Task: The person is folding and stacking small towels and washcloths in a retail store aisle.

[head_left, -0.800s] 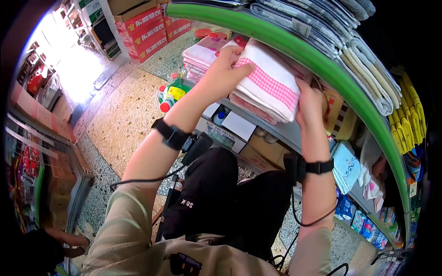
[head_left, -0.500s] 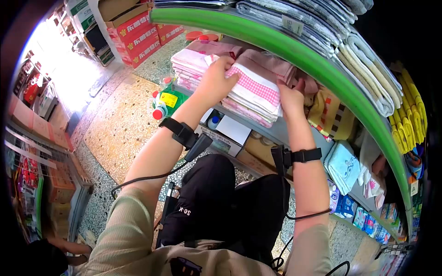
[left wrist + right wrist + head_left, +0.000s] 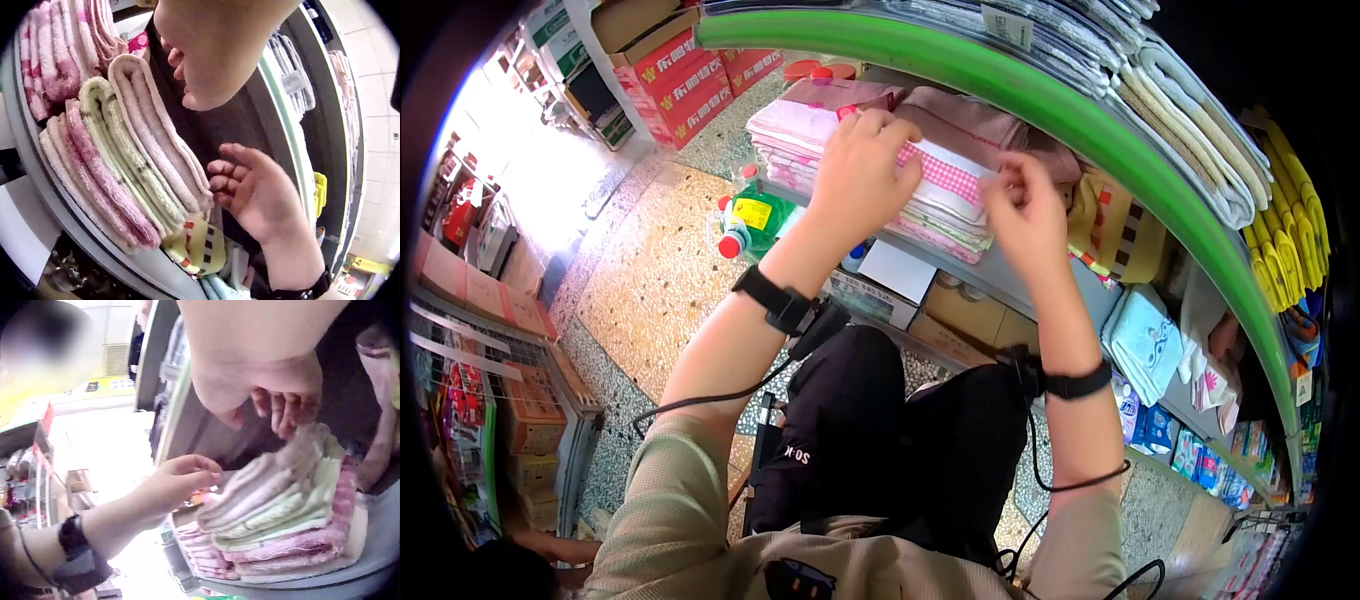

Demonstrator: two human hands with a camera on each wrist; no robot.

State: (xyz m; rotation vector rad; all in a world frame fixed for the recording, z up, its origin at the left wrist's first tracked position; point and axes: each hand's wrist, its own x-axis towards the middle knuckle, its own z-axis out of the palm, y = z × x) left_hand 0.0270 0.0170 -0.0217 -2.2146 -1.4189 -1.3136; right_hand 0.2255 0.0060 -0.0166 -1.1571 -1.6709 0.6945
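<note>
- Two bare hands reach over a folded towel stack (image 3: 945,222): the left hand (image 3: 862,168) by its left end, the right hand (image 3: 1028,210) by its right end.
- The left hand is relaxed, fingers bent and the thumb apart from them; whether its fingertips touch the cloth is hard to tell.
- The right hand is loosely curled, its fingertips close to the folded right end (contact cannot be made out for certain), and the left-wrist view shows nothing gripped in it.
- The towel stack lies flat on a grey shelf (image 3: 1010,283); its top towel has a pink-and-white checked band (image 3: 948,180), with pale green and pink folds lower down.
- Just left of it sits a second pile of pink towels (image 3: 780,140).
- To its right are a yellow cloth (image 3: 1145,250) with brown squares and, farther along, a light blue towel (image 3: 1142,340).
- Above runs a curved green shelf edge (image 3: 940,50), with grey and white folded towels (image 3: 1070,45) over it.
- A bottle of green liquid (image 3: 768,217) stands beside the shelf, near the left forearm.
</note>
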